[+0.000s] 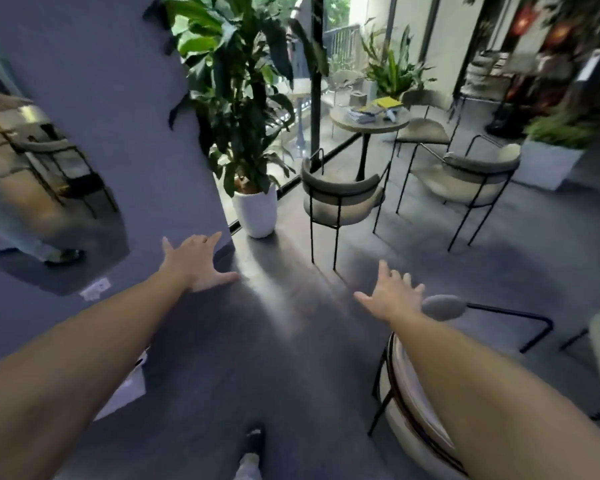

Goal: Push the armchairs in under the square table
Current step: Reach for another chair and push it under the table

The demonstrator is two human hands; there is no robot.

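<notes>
Both my arms reach forward over the dark floor. My left hand (pixel 196 263) is spread open in the air near the corner of the blue-grey wall. My right hand (pixel 392 294) is also spread open and holds nothing; it hovers just above a cream armchair (pixel 413 393) with a black metal frame at the lower right, partly hidden by my forearm. Farther ahead stand three more cream armchairs: one in the middle (pixel 342 199), one to the right (pixel 471 178) and one behind (pixel 426 131). No square table is in view.
A small round table (pixel 368 121) with yellow papers stands among the far chairs. A tall plant in a white pot (pixel 255 211) is by the wall corner. A white planter (pixel 551 164) sits far right. A mirror (pixel 49 188) hangs on the left wall. My foot (pixel 253 445) is on open floor.
</notes>
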